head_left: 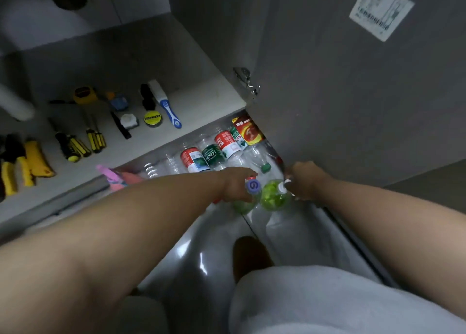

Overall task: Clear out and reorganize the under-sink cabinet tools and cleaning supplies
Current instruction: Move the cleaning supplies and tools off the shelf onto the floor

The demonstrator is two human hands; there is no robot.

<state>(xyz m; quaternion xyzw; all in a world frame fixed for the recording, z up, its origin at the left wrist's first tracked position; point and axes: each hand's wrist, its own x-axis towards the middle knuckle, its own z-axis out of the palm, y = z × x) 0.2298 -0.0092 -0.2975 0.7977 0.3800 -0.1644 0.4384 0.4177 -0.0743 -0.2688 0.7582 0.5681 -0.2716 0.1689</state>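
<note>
Two green bottles stand on the floor in front of the open cabinet. My left hand [235,186] grips the one with the purple cap [253,185]. My right hand [306,182] holds the other green bottle [273,195] near its white cap. Behind them, a row of clear plastic bottles [216,152] with red and green labels lies along the cabinet's foot. On the cabinet floor [196,101] lie tools: yellow-handled pliers [15,167], screwdrivers [83,142], a yellow tape measure [84,95], a round yellow tin [152,118] and a blue-and-white brush [165,104].
The open cabinet door [353,81] stands on the right, close to my right hand, with a white sticker [380,9] on it. A white drain pipe [15,104] hangs at the left. A pink object [113,176] lies by the cabinet edge. The glossy floor [201,245] reflects light.
</note>
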